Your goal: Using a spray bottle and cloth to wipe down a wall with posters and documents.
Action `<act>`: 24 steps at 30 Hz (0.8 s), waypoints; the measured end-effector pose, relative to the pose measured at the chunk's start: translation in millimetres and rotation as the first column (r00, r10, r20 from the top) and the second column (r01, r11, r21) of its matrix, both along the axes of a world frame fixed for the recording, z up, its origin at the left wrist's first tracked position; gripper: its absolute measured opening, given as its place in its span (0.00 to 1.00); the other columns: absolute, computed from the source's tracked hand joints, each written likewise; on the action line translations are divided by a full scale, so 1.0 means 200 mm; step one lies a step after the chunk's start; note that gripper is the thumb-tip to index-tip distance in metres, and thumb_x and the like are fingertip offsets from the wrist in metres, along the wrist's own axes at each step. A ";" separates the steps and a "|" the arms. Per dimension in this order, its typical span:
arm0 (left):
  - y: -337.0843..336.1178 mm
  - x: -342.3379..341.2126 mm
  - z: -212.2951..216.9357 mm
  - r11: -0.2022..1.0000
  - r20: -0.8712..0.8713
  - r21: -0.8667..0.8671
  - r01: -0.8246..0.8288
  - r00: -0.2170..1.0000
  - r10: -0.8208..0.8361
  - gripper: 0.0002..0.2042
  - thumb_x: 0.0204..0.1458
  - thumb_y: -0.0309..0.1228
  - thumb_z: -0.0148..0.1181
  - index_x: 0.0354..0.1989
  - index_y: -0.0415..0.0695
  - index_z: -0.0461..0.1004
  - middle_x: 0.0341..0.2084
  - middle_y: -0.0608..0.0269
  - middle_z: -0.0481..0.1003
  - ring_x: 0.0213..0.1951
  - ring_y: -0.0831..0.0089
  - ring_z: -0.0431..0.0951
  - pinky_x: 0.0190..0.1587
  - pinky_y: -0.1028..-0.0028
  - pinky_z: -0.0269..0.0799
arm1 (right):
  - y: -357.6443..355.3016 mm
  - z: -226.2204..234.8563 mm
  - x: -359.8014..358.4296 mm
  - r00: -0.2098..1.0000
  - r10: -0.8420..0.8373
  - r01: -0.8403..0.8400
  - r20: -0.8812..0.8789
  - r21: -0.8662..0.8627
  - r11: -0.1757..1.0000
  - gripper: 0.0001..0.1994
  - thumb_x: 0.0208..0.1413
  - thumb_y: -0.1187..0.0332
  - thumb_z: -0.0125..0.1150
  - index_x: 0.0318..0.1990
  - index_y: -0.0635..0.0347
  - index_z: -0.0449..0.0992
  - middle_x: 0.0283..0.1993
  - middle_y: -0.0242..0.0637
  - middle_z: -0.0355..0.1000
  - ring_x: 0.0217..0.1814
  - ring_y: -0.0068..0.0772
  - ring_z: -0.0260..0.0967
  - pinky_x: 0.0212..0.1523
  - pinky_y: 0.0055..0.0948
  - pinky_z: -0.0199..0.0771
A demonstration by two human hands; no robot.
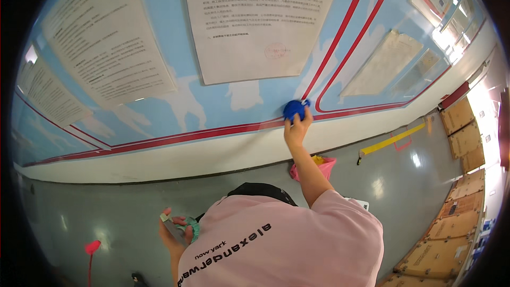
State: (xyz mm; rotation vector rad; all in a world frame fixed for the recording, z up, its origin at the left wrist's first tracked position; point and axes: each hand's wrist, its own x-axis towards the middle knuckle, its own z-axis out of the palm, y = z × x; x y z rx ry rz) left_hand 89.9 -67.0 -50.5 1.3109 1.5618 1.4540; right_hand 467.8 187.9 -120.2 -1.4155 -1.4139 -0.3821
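Note:
My right arm reaches up and forward to a wall board in light blue with red border lines. In my right hand is a blue rounded wad; whether it is cloth or sponge I cannot tell. It is against the board's lower red border, under a large white printed sheet. Low at my left side, my left hand is closed around a flat grey strip-like tool with a pale end. A green ruffled band lies against that hand, partly hidden.
Beneath my right arm, a pink bag or bucket with something yellow inside stands on the grey floor near the wall. Wooden crates line the right side. A yellow strip crosses the floor. A red-headed stick is at the lower left.

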 end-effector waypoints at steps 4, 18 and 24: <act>-0.04 0.00 -0.01 0.999 0.028 0.026 -0.039 0.999 0.039 0.32 0.35 0.27 0.65 0.52 0.38 0.59 0.22 0.65 0.68 0.32 0.72 0.71 0.41 0.70 0.67 | -0.17 -0.07 -0.15 0.957 0.275 -0.290 -0.093 -0.310 0.905 0.16 0.36 0.73 0.62 0.37 0.64 0.72 0.50 0.56 0.58 0.51 0.58 0.59 0.50 0.43 0.62; -0.12 0.08 -0.02 0.976 0.037 -0.139 -0.167 0.984 0.173 0.31 0.35 0.26 0.64 0.52 0.42 0.59 0.23 0.66 0.68 0.36 0.70 0.72 0.44 0.68 0.65 | 0.37 0.56 -0.05 0.998 0.027 -0.053 0.060 0.490 0.870 0.14 0.32 0.71 0.59 0.27 0.66 0.61 0.42 0.53 0.54 0.41 0.49 0.54 0.40 0.46 0.59; -0.16 0.10 -0.04 0.954 0.014 -0.148 -0.259 0.964 0.264 0.30 0.35 0.27 0.63 0.51 0.41 0.60 0.22 0.65 0.69 0.33 0.71 0.73 0.42 0.70 0.67 | 0.33 0.16 -0.37 0.945 0.171 -0.266 0.279 0.350 0.898 0.16 0.23 0.73 0.67 0.25 0.50 0.67 0.43 0.45 0.56 0.43 0.49 0.55 0.42 0.43 0.57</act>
